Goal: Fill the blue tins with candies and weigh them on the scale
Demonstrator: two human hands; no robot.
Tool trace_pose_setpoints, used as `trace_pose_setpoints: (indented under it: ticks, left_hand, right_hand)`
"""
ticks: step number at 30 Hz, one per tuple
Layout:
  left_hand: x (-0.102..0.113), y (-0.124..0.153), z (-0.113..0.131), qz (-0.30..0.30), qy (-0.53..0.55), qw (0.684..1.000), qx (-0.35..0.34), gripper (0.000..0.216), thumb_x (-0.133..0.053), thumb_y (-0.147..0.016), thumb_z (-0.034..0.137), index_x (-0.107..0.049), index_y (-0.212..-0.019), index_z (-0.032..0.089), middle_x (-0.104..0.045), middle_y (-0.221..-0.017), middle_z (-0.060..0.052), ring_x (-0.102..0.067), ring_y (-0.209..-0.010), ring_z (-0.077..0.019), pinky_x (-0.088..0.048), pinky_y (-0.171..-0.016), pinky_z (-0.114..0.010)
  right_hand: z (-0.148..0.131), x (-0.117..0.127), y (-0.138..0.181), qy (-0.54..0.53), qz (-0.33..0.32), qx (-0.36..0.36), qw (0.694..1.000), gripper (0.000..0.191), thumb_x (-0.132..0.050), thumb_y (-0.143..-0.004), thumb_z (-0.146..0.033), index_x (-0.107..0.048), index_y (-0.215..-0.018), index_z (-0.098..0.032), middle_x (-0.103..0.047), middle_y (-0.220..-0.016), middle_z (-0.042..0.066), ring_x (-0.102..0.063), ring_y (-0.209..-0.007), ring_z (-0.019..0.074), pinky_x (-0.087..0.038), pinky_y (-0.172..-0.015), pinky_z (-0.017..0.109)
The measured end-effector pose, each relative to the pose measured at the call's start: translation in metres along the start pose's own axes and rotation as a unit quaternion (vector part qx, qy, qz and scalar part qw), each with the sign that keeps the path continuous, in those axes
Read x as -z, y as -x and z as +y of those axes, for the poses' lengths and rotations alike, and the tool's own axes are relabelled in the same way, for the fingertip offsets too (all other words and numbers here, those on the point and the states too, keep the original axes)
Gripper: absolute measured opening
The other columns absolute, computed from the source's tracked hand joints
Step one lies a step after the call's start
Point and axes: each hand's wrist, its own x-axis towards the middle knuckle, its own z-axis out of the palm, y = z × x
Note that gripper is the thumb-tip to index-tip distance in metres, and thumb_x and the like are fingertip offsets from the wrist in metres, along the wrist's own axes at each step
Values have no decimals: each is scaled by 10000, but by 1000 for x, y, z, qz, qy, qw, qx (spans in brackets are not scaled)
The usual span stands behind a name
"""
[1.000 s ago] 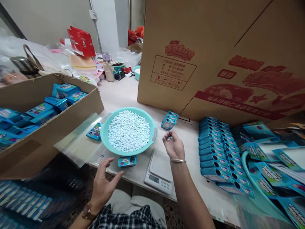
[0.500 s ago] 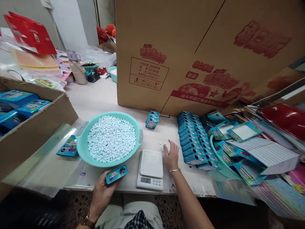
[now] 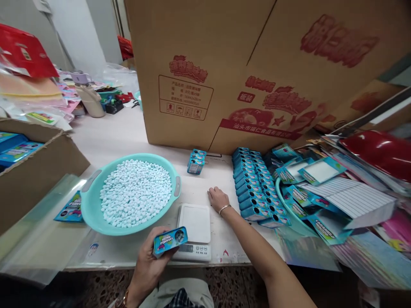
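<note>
My left hand (image 3: 150, 261) is wrapped round a small blue candy box (image 3: 170, 240), its printed top with a dark round hole facing up. The box hangs over the near left corner of the white kitchen scale (image 3: 194, 222), whose pan is bare. Beyond the scale, my right hand (image 3: 218, 199) rests on the tabletop with its fingers curled together. What lies under its fingertips is hidden. To the left stands a turquoise basin (image 3: 91, 209) full of pale blue candies (image 3: 136, 192).
Rows of blue boxes (image 3: 253, 184) stand at right, beside a basin (image 3: 289, 209) of flat cartons. A few boxes (image 3: 196, 161) stand before a big cardboard carton (image 3: 192, 124). A blue pack (image 3: 71, 208) and an open carton (image 3: 48, 167) are at left.
My left hand has brought the box right and up, over the scale's edge. My right hand has moved away and closed its fingers where small candies lay. The view has shifted right.
</note>
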Motion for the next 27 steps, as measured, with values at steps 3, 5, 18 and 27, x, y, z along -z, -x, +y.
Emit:
trace_pose_setpoints:
  ticks: [3, 5, 18, 27]
  left_hand:
    - [-11, -14, 4, -21, 4, 1000, -16, 363, -725, -797, 331, -589, -1117, 229, -670, -1080, -41, -667, -948, -195, -536, -832, -270]
    - [-19, -25, 8, -40, 10, 999, -24, 352, -712, -809, 334, -587, -1116, 218, -666, -1060, -42, -662, -938, -190, -527, -834, -272]
    - [-57, -56, 1, -104, 54, 993, -33, 335, -699, -826, 356, -572, -1090, 194, -640, -987, -39, -631, -875, -179, -496, -797, -283]
    - [-62, -71, -1, -126, 16, 991, -40, 308, -696, -826, 324, -581, -1081, 196, -642, -1014, -50, -627, -929, -192, -486, -838, -315]
  right_hand:
    - [14, -2, 9, -24, 17, -1, 1000, 336, -333, -1005, -380, -623, -982, -212, -622, -1038, 102, -601, -917, 202, -363, -665, 267]
    - [21, -4, 11, -54, 29, -2, 998, 376, -334, -999, -394, -642, -927, -190, -645, -1003, 111, -608, -882, 196, -345, -660, 265]
    - [29, -3, 1, -478, 153, -125, 856, 461, -617, -758, -502, -380, -476, -226, -418, -473, -19, -398, -505, 128, -252, -523, 260]
    - [8, 36, 26, -818, 104, -178, 538, 441, -498, -853, -405, -239, -539, -236, -249, -487, -88, -216, -389, 74, -242, -378, 193]
